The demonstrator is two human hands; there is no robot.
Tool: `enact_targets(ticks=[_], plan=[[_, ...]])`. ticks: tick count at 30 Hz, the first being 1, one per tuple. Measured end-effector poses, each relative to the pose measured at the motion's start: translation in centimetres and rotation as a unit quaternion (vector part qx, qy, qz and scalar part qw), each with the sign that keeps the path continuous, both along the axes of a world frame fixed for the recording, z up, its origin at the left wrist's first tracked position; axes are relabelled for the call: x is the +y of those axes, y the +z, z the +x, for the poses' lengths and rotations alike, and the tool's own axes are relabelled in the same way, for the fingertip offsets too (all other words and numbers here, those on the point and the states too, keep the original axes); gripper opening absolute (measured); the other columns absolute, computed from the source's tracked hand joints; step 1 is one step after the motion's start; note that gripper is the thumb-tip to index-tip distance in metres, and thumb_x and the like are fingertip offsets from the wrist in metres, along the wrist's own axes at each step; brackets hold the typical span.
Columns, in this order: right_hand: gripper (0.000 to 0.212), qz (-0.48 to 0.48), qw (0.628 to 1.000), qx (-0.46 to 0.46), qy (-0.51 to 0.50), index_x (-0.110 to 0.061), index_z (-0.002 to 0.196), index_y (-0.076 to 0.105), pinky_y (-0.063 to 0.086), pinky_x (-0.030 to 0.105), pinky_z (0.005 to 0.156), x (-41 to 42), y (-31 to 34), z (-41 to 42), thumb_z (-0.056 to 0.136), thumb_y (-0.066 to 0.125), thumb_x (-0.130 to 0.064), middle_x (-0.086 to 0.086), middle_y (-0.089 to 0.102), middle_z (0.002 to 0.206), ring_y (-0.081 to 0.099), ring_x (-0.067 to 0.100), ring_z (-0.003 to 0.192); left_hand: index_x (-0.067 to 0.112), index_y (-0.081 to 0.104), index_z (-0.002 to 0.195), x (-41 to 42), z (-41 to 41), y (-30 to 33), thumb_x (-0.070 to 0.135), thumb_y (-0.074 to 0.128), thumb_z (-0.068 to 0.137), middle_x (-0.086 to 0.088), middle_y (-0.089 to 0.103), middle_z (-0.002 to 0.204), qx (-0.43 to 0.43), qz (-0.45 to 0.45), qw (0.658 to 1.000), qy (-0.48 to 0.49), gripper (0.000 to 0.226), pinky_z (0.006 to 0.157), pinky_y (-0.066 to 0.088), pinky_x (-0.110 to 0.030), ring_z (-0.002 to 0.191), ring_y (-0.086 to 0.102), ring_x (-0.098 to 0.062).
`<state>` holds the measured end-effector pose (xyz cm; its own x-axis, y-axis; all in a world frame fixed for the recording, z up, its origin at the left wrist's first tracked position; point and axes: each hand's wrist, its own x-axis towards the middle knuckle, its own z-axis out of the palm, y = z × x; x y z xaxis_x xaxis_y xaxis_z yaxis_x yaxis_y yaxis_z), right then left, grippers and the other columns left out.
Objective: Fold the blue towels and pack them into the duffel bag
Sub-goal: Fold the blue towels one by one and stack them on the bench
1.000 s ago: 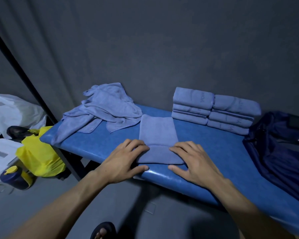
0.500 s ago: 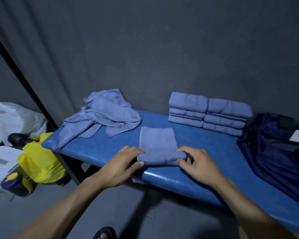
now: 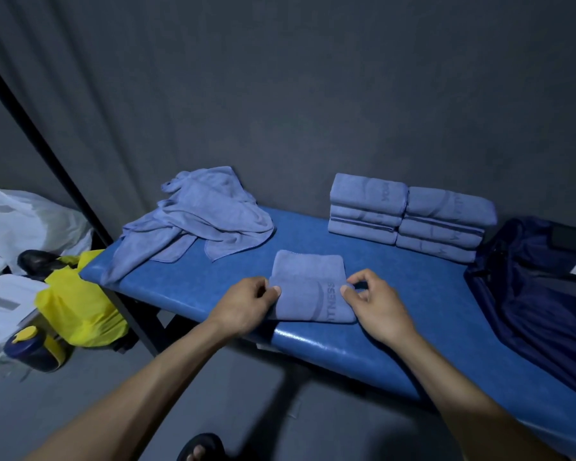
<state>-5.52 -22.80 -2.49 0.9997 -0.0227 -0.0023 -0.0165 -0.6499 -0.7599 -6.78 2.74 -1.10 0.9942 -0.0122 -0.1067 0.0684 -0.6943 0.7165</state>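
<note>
A blue towel [image 3: 308,287] lies partly folded near the front edge of the blue padded table [image 3: 423,294], its near flap doubled over with dark lettering on top. My left hand [image 3: 246,302] pinches the flap's left edge. My right hand [image 3: 373,302] pinches its right edge. A heap of unfolded blue towels [image 3: 197,217] sits at the table's back left. Two stacks of folded towels [image 3: 409,216] stand at the back right. The dark navy duffel bag [image 3: 539,294] lies open at the table's right end.
On the floor to the left are a yellow plastic bag [image 3: 77,304], white bags [image 3: 30,217], a white box [image 3: 4,304] and a dark jar with a yellow lid [image 3: 30,347]. A black pole [image 3: 47,154] slants beside the table. My sandalled foot [image 3: 200,449] shows below.
My hands went from lying flat on the towel's near end to pinching its sides. The near end has been lifted and folded over away from me, showing the lettering.
</note>
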Motion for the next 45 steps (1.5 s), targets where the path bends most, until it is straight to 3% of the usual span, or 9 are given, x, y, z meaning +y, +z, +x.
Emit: enact_targets(ticks=[8, 15, 20, 24, 28, 33, 36, 40, 45], plan=[[0.025, -0.147, 0.986, -0.072, -0.024, -0.034, 0.105, 0.050, 0.051, 0.036, 0.068, 0.7, 0.6, -0.5, 0.090, 0.063, -0.049, -0.013, 0.062, 0.083, 0.063, 0.021, 0.083, 0.026, 0.051, 0.104, -0.1, 0.7, -0.2, 0.042, 0.060, 0.092, 0.005, 0.063, 0.080, -0.038, 0.088, 0.995, 0.004, 0.022, 0.075, 0.053, -0.042, 0.083, 0.062, -0.024], [0.020, -0.213, 0.906, -0.328, 0.162, -0.023, 0.106, 0.068, 0.048, 0.039, 0.072, -0.7, -0.9, -0.6, 0.102, 0.052, -0.034, -0.010, 0.062, 0.106, 0.058, 0.023, 0.092, 0.028, 0.062, 0.113, 0.4, 0.3, -0.8, 0.010, 0.059, 0.086, 0.011, 0.056, 0.113, -0.266, 0.142, 0.942, -0.149, 0.033, 0.082, 0.049, -0.036, 0.100, 0.048, -0.020], [0.063, -0.299, 0.892, -0.248, 0.231, -0.024, 0.132, 0.063, 0.042, 0.032, 0.094, -2.2, -0.3, -1.0, 0.087, 0.056, -0.067, -0.014, 0.058, 0.132, 0.051, 0.014, 0.117, 0.028, 0.053, 0.138, 2.5, 0.5, -0.6, 0.049, 0.048, 0.099, 0.013, 0.054, 0.134, -0.228, 0.200, 0.915, -0.264, 0.044, 0.102, 0.045, -0.035, 0.117, 0.048, -0.016], [0.051, -0.291, 0.897, -0.256, 0.212, -0.023, 0.131, 0.063, 0.040, 0.030, 0.089, -1.9, -0.3, -1.0, 0.085, 0.052, -0.043, -0.015, 0.061, 0.130, 0.054, 0.015, 0.113, 0.032, 0.034, 0.155, 3.4, 0.5, -1.0, 0.062, 0.047, 0.095, 0.013, 0.041, 0.150, -0.193, 0.255, 0.904, -0.283, 0.068, 0.110, 0.041, -0.037, 0.132, 0.042, -0.015], [0.046, -0.252, 0.915, -0.245, 0.196, -0.026, 0.121, 0.068, 0.047, 0.034, 0.082, -1.7, 0.3, -1.4, 0.079, 0.049, -0.034, -0.017, 0.068, 0.112, 0.056, 0.015, 0.099, 0.031, 0.038, 0.150, 2.9, -0.2, -0.5, 0.055, 0.042, 0.102, 0.012, 0.051, 0.139, -0.207, 0.210, 0.918, -0.264, 0.054, 0.106, 0.043, -0.036, 0.124, 0.048, -0.013], [0.035, -0.151, 0.966, -0.096, 0.186, -0.039, 0.102, 0.065, 0.050, 0.034, 0.071, -2.7, 2.4, -1.8, 0.074, 0.047, -0.048, -0.012, 0.063, 0.075, 0.055, 0.008, 0.074, 0.036, 0.050, 0.120, 2.2, -1.8, 0.6, 0.054, 0.041, 0.105, 0.019, 0.060, 0.106, -0.117, 0.038, 0.965, -0.231, 0.025, 0.090, 0.046, -0.028, 0.103, 0.056, -0.006], [0.033, -0.109, 0.981, -0.065, 0.144, -0.032, 0.098, 0.064, 0.049, 0.035, 0.069, -2.6, 2.6, -1.5, 0.076, 0.050, -0.051, -0.009, 0.061, 0.069, 0.058, 0.010, 0.070, 0.028, 0.054, 0.103, 1.3, -1.5, 0.3, 0.056, 0.040, 0.105, 0.017, 0.063, 0.094, -0.072, -0.051, 0.983, -0.161, 0.031, 0.081, 0.046, -0.028, 0.088, 0.058, -0.004], [0.036, -0.079, 0.993, -0.045, 0.074, -0.019, 0.072, 0.048, 0.044, 0.038, 0.064, -1.2, 2.3, -0.3, 0.096, 0.053, -0.045, -0.002, 0.055, 0.062, 0.054, 0.019, 0.066, 0.014, 0.052, 0.086, -0.1, -0.2, 0.1, 0.050, 0.042, 0.105, 0.008, 0.060, 0.084, -0.043, -0.067, 0.995, -0.057, 0.043, 0.077, 0.044, -0.035, 0.081, 0.055, -0.012], [0.046, -0.118, 0.993, -0.012, -0.005, -0.017, 0.066, 0.044, 0.040, 0.038, 0.060, 0.2, 1.9, 1.4, 0.096, 0.045, -0.051, -0.001, 0.055, 0.064, 0.058, 0.029, 0.072, 0.014, 0.050, 0.077, -1.3, 1.9, 0.1, 0.047, 0.043, 0.105, 0.002, 0.059, 0.080, -0.019, -0.012, 1.000, 0.016, 0.044, 0.068, 0.042, -0.035, 0.077, 0.054, -0.017]])
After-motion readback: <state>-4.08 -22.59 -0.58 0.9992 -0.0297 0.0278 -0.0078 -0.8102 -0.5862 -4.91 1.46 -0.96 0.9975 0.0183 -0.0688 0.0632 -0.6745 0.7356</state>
